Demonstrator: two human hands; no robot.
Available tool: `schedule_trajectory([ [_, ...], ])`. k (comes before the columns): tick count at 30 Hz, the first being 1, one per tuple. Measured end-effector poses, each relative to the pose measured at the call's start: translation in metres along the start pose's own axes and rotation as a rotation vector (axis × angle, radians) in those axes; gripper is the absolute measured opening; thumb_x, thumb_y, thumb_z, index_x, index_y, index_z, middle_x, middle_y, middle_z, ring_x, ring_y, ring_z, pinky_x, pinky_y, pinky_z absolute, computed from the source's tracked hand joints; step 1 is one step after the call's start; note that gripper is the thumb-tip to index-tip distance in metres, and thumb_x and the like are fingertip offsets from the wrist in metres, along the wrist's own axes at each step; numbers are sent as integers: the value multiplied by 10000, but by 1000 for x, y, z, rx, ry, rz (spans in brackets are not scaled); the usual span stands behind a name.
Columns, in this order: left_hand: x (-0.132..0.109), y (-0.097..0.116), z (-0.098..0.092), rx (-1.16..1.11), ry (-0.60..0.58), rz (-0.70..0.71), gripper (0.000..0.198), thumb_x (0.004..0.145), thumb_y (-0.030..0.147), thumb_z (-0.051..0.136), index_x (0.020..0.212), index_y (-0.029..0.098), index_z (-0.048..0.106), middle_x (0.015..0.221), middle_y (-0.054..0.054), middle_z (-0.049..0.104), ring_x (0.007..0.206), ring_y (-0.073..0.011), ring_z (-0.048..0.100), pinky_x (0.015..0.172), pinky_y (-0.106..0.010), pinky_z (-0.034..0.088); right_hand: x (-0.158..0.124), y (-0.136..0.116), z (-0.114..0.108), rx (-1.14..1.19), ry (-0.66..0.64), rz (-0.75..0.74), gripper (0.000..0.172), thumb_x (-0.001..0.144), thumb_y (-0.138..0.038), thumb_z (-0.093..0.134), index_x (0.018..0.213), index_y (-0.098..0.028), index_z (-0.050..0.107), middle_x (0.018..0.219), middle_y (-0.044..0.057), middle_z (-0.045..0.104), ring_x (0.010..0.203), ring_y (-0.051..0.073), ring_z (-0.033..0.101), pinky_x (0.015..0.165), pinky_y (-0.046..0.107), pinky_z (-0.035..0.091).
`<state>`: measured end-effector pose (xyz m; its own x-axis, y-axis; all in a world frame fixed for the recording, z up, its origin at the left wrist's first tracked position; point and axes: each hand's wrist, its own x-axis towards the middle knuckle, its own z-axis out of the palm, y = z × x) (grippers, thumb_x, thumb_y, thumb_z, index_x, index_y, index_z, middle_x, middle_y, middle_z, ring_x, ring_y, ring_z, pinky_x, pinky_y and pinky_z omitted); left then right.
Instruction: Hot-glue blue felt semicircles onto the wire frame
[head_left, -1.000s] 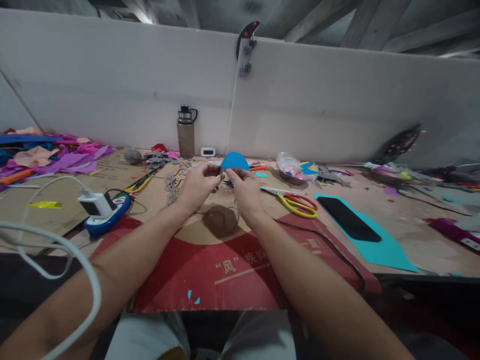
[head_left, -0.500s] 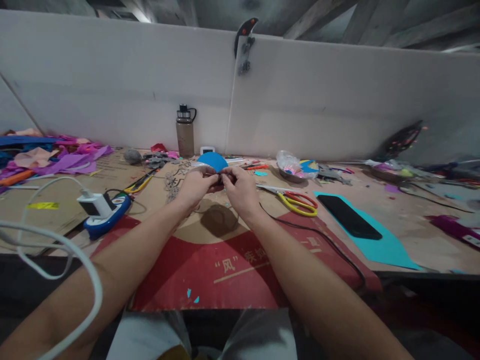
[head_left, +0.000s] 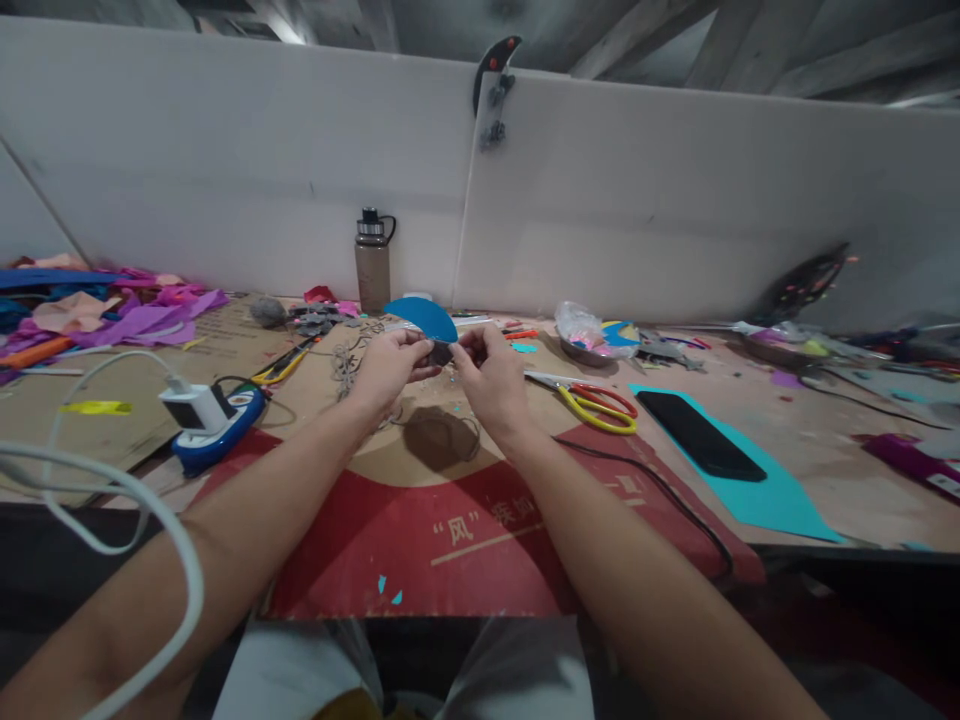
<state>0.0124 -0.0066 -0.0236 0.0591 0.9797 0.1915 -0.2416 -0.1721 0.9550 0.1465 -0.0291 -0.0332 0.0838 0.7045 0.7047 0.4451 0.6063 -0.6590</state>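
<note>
A blue rounded piece [head_left: 422, 317] is held up above the middle of the table, with a small dark part [head_left: 441, 353] at its lower edge. My left hand [head_left: 391, 372] pinches the piece from the left, thumb and fingers closed at its lower edge. From the right, my right hand [head_left: 489, 378] has its thumb and fingertips closed at the lower right edge of the same piece. What lies between the fingertips is partly hidden. Below the hands, a shadow falls on the red and brown cardboard [head_left: 405, 550].
Right of my hands lie scissors [head_left: 596, 408], a bowl with scraps [head_left: 589, 348] and a black phone [head_left: 701, 435] on turquoise sheet. At left are a blue power strip [head_left: 217, 440], white cable and coloured scraps [head_left: 150, 320]. A bottle [head_left: 373, 265] stands behind.
The blue piece has turned and now tilts down to the right. My hands have moved slightly apart, showing more of the dark part between them.
</note>
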Motion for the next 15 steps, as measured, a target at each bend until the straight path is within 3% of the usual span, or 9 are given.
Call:
schedule_trajectory([
  [7, -1, 0, 0, -36, -51, 0, 102, 703, 134, 638, 703, 131, 535, 673, -24, 613, 678, -136, 637, 702, -340, 564, 3, 8, 1, 72, 12, 171, 197, 765, -331, 547, 905, -192, 551, 587, -60, 460, 549, 97, 416, 573, 243, 331],
  [11, 0, 0, 0, -50, -60, 0, 94, 698, 132, 649, 710, 120, 556, 689, -32, 617, 685, -135, 639, 705, -325, 563, 6, 10, 1, 152, -64, 242, 217, 762, -356, 529, 779, -159, 619, 610, -24, 531, 561, 95, 432, 584, 244, 340],
  [15, 0, 1, 0, -69, -129, -15, 101, 696, 149, 663, 728, 107, 577, 722, -36, 621, 693, -132, 635, 706, -327, 564, 8, 9, -1, 173, -38, 310, 224, 736, -352, 541, 709, -144, 620, 590, -21, 522, 551, 92, 421, 555, 235, 324],
])
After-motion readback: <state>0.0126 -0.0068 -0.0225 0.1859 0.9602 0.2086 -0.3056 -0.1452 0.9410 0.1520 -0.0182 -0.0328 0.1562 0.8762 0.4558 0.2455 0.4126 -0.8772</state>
